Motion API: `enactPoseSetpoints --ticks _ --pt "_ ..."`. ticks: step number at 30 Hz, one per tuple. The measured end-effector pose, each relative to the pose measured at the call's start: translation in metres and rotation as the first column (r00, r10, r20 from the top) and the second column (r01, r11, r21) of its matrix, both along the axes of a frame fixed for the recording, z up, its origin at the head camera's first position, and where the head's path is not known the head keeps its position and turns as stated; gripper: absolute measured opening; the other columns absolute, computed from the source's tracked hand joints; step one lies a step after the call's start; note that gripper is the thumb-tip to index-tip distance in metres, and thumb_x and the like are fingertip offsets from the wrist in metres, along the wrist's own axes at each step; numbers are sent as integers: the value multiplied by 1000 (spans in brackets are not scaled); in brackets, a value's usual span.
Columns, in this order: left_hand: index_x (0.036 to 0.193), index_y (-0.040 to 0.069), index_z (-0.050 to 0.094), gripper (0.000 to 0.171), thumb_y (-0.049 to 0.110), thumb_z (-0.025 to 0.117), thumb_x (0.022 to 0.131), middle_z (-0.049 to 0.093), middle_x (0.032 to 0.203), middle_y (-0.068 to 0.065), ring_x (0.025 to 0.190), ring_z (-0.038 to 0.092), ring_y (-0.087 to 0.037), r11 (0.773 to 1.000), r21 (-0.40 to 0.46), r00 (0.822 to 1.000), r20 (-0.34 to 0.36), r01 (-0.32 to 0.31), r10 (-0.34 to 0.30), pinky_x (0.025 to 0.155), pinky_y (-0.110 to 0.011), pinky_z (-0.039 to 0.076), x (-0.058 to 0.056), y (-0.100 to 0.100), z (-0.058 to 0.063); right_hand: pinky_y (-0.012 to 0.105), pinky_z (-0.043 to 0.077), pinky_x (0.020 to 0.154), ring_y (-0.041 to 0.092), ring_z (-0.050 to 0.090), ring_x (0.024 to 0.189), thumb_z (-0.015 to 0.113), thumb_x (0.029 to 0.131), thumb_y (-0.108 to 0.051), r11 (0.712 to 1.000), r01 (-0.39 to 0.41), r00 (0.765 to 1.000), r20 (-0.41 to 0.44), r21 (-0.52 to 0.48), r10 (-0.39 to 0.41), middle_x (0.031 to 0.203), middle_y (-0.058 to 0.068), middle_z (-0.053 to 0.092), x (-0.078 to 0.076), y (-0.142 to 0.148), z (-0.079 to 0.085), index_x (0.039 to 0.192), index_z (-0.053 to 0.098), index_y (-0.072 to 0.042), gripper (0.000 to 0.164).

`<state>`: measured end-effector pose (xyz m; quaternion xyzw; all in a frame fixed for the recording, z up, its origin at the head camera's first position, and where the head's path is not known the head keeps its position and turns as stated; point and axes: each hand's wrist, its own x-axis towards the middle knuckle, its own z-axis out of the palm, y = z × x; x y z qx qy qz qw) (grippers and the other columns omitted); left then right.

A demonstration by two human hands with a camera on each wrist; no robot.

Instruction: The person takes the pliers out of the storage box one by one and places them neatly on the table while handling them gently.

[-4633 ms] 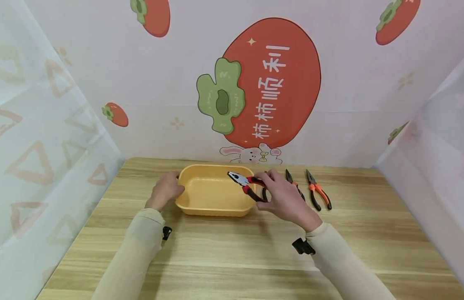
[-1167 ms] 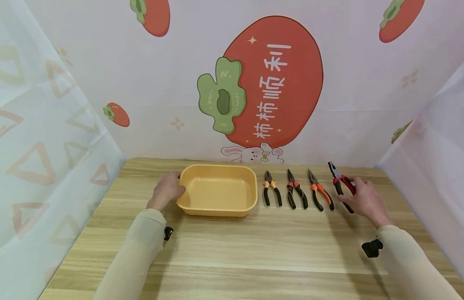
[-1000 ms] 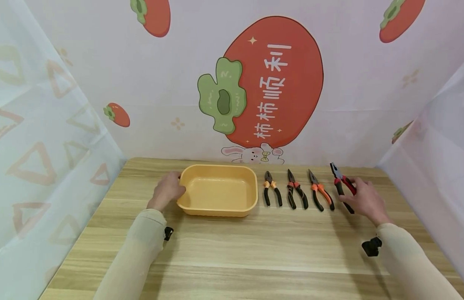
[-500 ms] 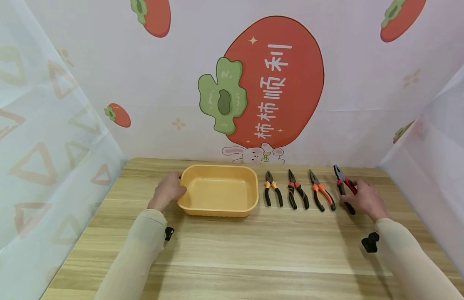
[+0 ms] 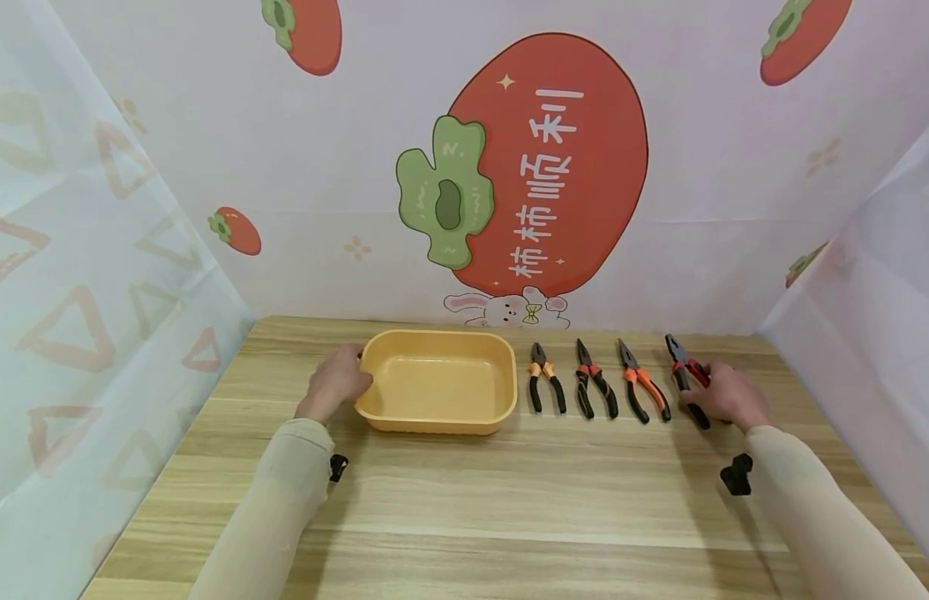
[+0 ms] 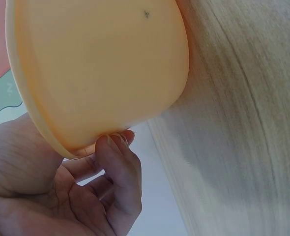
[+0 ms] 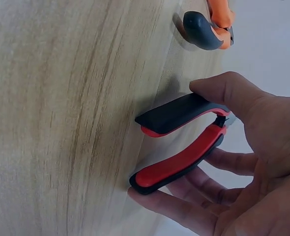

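Observation:
In the head view my left hand (image 5: 333,383) grips the left end of a yellow plastic basin (image 5: 437,426). The left wrist view shows the thumb at the rim and curled fingers under the outer wall of the basin (image 6: 110,64). At the right end of a row of tools, my right hand (image 5: 734,395) holds red-and-black combination pliers (image 5: 679,353), jaws toward the back wall. Close up, the thumb presses one handle of the pliers (image 7: 179,164) and the fingers lie along the other. The handles are spread and lie at or just above the table.
Left of the held pliers lie orange-and-black long-nose pliers (image 5: 638,381), dark-red-and-black pliers (image 5: 595,382) and yellow-and-black pliers (image 5: 543,379). All rest on a wooden table (image 5: 509,508). A printed backdrop (image 5: 322,150) rises behind it, with side sheets left and right.
The combination pliers went from above the basin's right end to the row's right end, then sank toward the table over the last second. My left hand and the basin stayed put.

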<state>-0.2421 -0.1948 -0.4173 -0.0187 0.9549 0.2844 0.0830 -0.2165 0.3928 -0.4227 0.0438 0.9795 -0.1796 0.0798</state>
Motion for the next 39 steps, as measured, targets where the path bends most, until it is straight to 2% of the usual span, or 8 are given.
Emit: enactPoseSetpoints --ticks 9,17,25,33,39 --pt "142 -5 52 54 7 56 89 65 114 -23 72 65 -24 1000 -4 1000 -1 -1 1 59 -34 50 2 1 1 36 37 57 27 48 68 71 91 -33 1000 -5 997 71 20 4 77 12 50 -5 0 4 98 53 5 43" --pt "141 -5 52 54 7 57 88 66 113 -23 71 64 -23 1000 11 1000 -4 1 -1 58 -33 50 1 1 2 34 34 55 23 46 62 73 89 -35 1000 -5 994 111 24 2 71 7 46 -8 -1 3 80 50 -5 39" --pt "141 -4 53 53 10 58 91 65 115 -22 74 64 -23 1000 3 1000 8 0 0 60 -34 50 1 0 1 35 36 55 23 47 62 73 90 -35 1000 -6 990 139 19 3 71 8 46 -8 1 3 83 49 -4 40" --pt "135 -4 58 46 14 60 93 66 105 -19 74 64 -23 1000 4 1000 -26 0 0 59 -33 50 2 -1 -2 35 37 54 21 47 60 73 91 -34 1000 -13 987 159 10 12 70 8 47 -8 1 3 81 50 -5 38" --pt "132 -1 60 43 19 62 94 67 106 -17 83 64 -28 1000 -9 999 -38 -18 17 64 -40 50 4 -1 -3 36 36 56 24 48 64 71 92 -37 1000 -6 991 135 22 3 73 10 49 -4 -1 1 83 52 -5 38"
